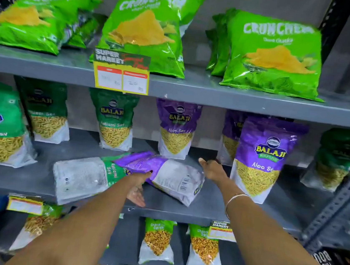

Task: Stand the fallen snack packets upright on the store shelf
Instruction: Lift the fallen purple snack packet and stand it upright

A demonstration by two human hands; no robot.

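Note:
Two fallen packets lie back-side up on the middle grey shelf. One is a purple Aloo Sev packet. The other is a green Ratlami Sev packet, and the purple one overlaps its top. My left hand is slid under the purple packet's near edge, thumb on top, gripping it. My right hand hovers just right of that packet with fingers apart, holding nothing. Upright purple packets and green packets stand around them.
Green Crunchem bags fill the top shelf, some leaning at the left. A yellow price tag hangs on that shelf's edge. Smaller packets stand on the bottom shelf. A perforated metal upright rises at the right.

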